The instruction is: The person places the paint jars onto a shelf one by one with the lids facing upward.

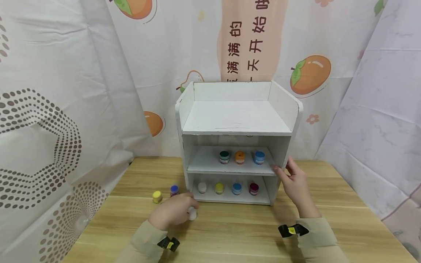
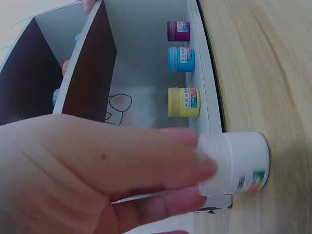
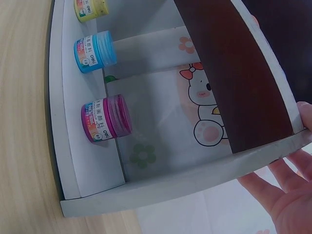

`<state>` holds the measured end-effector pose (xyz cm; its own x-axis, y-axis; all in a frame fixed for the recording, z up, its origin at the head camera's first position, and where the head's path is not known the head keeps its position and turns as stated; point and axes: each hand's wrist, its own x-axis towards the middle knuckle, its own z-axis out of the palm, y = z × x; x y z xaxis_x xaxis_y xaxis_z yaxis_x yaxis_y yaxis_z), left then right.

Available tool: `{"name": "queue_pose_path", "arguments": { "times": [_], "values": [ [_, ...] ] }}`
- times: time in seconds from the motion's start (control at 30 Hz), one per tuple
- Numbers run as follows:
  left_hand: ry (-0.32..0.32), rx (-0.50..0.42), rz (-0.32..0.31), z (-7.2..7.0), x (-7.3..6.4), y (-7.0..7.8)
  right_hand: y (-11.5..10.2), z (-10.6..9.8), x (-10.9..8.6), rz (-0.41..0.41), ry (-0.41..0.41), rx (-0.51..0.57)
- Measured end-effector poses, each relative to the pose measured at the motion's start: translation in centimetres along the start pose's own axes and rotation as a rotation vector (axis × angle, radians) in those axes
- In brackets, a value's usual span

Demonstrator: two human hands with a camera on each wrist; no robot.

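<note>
My left hand pinches a white paint jar between thumb and fingers, just in front of the lower left corner of a white shelf unit. My right hand holds the unit's right side panel, thumb at the front edge by the middle board and fingers on the outside. On the bottom board stand a white jar, a yellow jar, a blue jar and a magenta jar. The middle board carries a dark green jar, an orange jar and a blue jar.
Left of the unit, a yellow-lidded jar and a purple jar with a blue lid stand on the wooden table. A printed curtain hangs behind and along both sides.
</note>
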<state>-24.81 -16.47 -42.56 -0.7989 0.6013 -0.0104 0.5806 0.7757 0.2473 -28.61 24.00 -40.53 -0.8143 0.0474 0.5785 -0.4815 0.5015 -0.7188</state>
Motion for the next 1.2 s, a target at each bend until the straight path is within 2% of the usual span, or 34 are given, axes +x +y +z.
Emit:
{"name": "queue_pose_path", "arguments": {
  "times": [0.23,0.4,0.67,0.93,1.2],
  "values": [
    [0.021,-0.014,-0.084,-0.01,-0.01,-0.03,0.62,-0.02,0.14,-0.008,0.003,-0.001],
    [0.042,-0.026,-0.109,0.14,0.11,-0.02,0.41,-0.03,0.05,-0.01,0.006,0.005],
    [0.059,0.015,-0.092,0.13,0.2,-0.29,0.13,-0.08,-0.03,-0.013,0.004,0.009],
    [0.011,-0.043,-0.041,-0.17,-0.09,-0.35,0.28,-0.16,0.04,-0.01,-0.004,0.001],
    [0.014,-0.07,-0.031,0.05,-0.15,-0.68,0.17,-0.11,-0.04,-0.014,0.002,0.01]
  ]
}}
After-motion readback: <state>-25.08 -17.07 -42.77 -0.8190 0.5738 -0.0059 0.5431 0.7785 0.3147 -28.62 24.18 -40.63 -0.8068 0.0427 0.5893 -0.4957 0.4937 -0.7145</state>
